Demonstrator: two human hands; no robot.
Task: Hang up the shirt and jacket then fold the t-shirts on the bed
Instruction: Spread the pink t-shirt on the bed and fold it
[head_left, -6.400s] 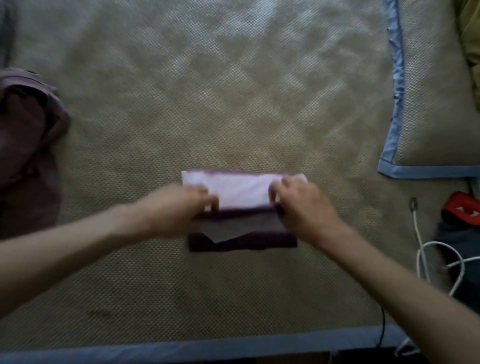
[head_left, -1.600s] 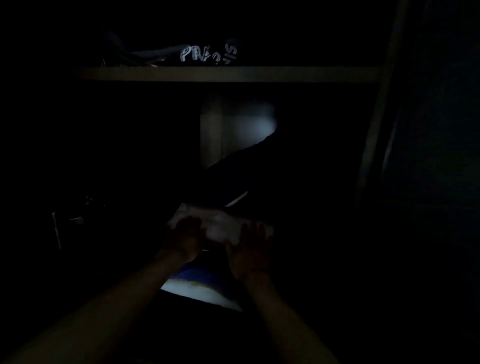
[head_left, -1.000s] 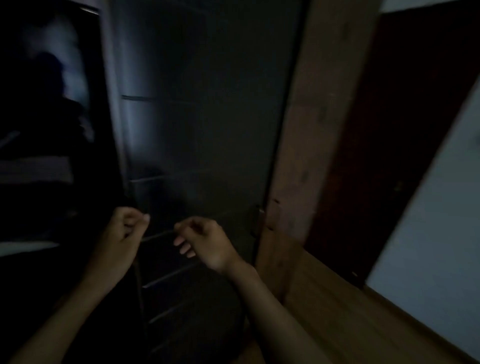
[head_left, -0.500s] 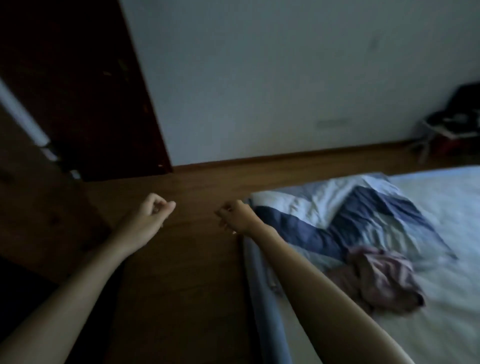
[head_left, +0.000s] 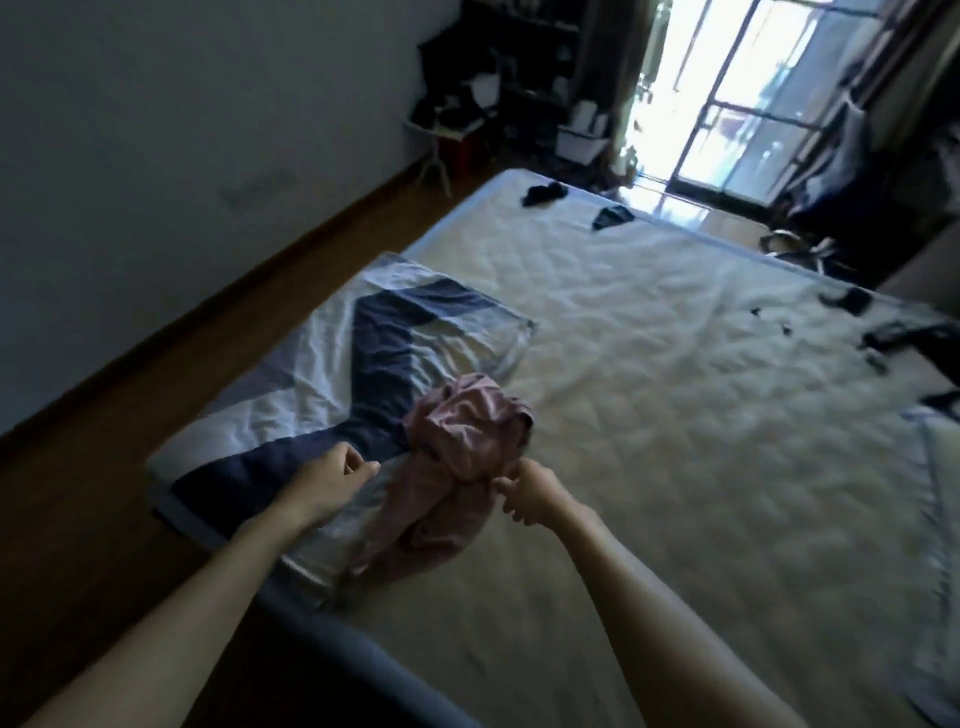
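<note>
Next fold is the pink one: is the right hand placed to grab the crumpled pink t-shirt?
Probably yes: the right hand is at the pink t-shirt edge, nothing between them.

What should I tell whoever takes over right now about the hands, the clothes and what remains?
Left hand: loosely curled, empty, hovering over the pillow.
Right hand: at the near edge of the crumpled pink t-shirt; whether it has a grip is unclear.
The t-shirt lies bunched on the bed, partly over the pillow.
Done: no folding on this t-shirt yet.
Left: spread it flat and fold it. Small dark items at the far edge are unidentifiable.
</note>
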